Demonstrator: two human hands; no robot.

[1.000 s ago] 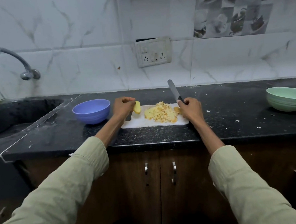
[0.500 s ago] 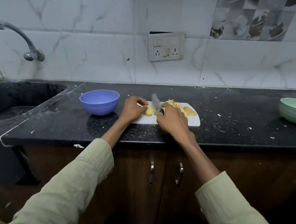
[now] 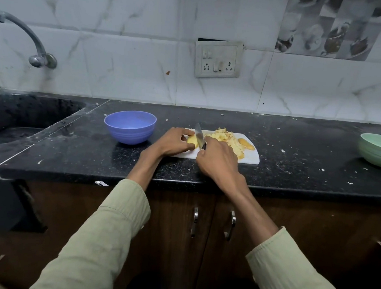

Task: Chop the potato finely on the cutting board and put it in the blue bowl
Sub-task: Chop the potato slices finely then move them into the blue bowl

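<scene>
Worktop (image 3: 295,150): black speckled stone, glossy, littered w/ pale crumbs and scraps. Board (image 3: 248,159): white plastic, flat, rectangular w/ rounded corners, set near the front edge.

Potato (image 3: 192,140): peeled, pale yellow, smooth, rounded chunk at the board's left end. Chopped pile (image 3: 226,138): fine, irregular yellow bits heaped mid-board; one smooth oval slice (image 3: 246,144) lies just right of it, flat on the board.

Blue bowl (image 3: 129,126): round, matte plastic, faint ribbing low on the wall; stands on the worktop just left of the board, apart from it. Inside appears bare as far as can be seen.

Knife (image 3: 199,135): grey metal blade, narrow, edge down against the potato chunk, tip pointed away from the person.

Left hand (image 3: 174,143): fingers curled over the chunk, thumb at its near side; chunk is gripped and pinned to the board. Right hand (image 3: 217,161): fingers clenched round the knife handle, which is hidden by the hand.

Green bowl (image 3: 377,149): round, ribbed, at far right, well apart from the board.

Sleeves: pale green woven cloth, cuffs pushed up the forearms.
</scene>
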